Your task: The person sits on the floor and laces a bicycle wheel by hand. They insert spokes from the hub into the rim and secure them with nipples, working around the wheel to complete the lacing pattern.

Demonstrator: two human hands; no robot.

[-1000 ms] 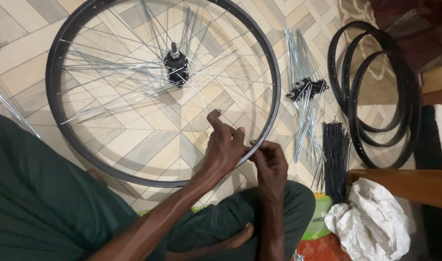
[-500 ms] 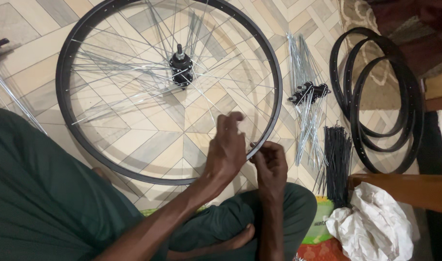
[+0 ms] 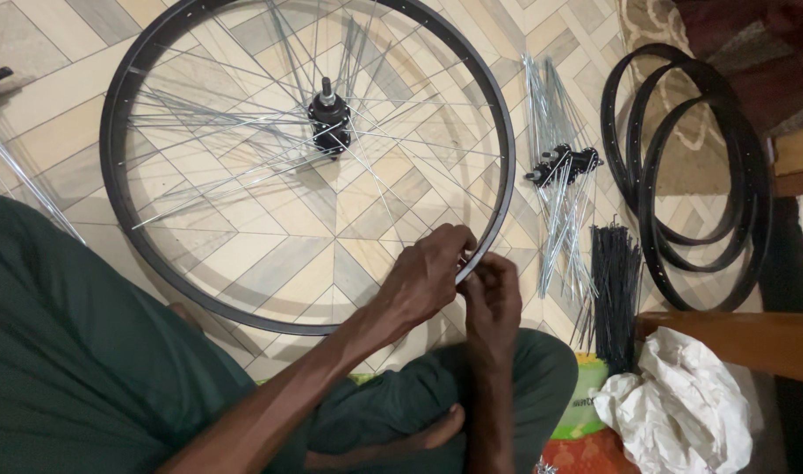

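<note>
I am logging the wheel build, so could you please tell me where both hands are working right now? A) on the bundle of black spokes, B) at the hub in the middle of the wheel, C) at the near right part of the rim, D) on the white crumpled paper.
C: the left hand and right hand meet at the rim on its near right side, away from the hub.

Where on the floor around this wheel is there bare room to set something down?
Bare tile shows at top left, outside the wheel rim, and in a thin strip between the rim and the silver spokes. The right is crowded: black spokes, spare rims, crumpled paper. Both hands, left hand and right hand, fill the rim's near edge.
</note>
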